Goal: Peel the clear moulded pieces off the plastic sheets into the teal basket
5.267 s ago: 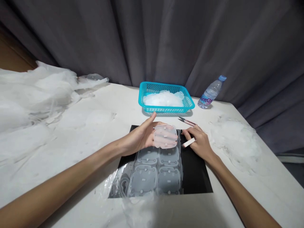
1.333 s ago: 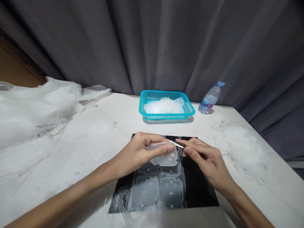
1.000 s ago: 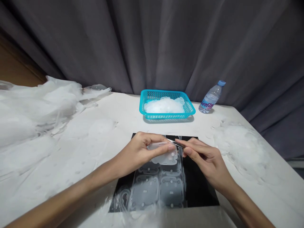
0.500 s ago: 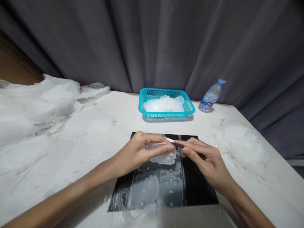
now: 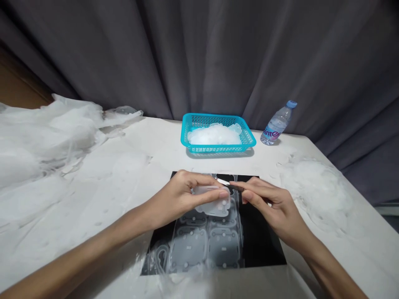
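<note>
My left hand [image 5: 177, 199] pinches a small translucent plastic piece [image 5: 215, 208] with rounded, notched edges, thumb on the near side. My right hand [image 5: 279, 209] is closed on a slim tool [image 5: 235, 188] with a dark body and a pale, bright end, which meets the upper right edge of the piece. Fingers partly cover the tool, so its exact kind cannot be made out. Below both hands lies a translucent sheet [image 5: 189, 246] of moulded, rounded panels on a black mat [image 5: 263, 249].
A turquoise basket [image 5: 218, 148] with white translucent pieces in it stands at the back. To its right is a water bottle [image 5: 274, 126]. Heaps of translucent plastic [image 5: 46, 137] cover the table's left side; a smaller pile [image 5: 318, 189] lies at right. A grey curtain [image 5: 205, 54] hangs behind.
The right hand and tool have shifted very slightly to the right along the piece's edge. Both grips stay the same. The whole view has moved a little.
</note>
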The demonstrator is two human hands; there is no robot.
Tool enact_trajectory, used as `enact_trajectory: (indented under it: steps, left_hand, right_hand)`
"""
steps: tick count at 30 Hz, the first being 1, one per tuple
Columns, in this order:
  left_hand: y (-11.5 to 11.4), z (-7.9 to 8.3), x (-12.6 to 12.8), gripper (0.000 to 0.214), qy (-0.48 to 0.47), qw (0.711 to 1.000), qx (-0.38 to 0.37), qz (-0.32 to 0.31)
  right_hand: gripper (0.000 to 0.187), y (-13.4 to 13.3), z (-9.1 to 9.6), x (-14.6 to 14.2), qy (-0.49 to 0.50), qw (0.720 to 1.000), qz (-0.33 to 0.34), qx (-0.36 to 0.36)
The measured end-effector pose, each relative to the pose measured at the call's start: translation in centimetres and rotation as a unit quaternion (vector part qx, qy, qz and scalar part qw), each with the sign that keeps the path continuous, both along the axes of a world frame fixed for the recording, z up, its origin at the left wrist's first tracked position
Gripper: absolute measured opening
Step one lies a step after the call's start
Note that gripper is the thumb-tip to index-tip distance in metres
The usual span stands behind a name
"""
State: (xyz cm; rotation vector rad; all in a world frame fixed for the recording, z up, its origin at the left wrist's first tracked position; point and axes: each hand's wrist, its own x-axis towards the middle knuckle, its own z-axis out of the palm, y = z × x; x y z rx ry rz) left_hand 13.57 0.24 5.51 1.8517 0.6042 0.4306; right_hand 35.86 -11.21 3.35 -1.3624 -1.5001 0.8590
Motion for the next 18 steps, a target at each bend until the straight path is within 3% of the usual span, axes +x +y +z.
enact_trajectory:
  steps: [18]
  left_hand:
    - [0.19,-0.06,-0.09,0.018,-0.021,0.998,0.054,-0.022]
  right_hand:
    - [0.032,-0.24,-0.34,0.17,-0.017,0.999,0.03,0.01]
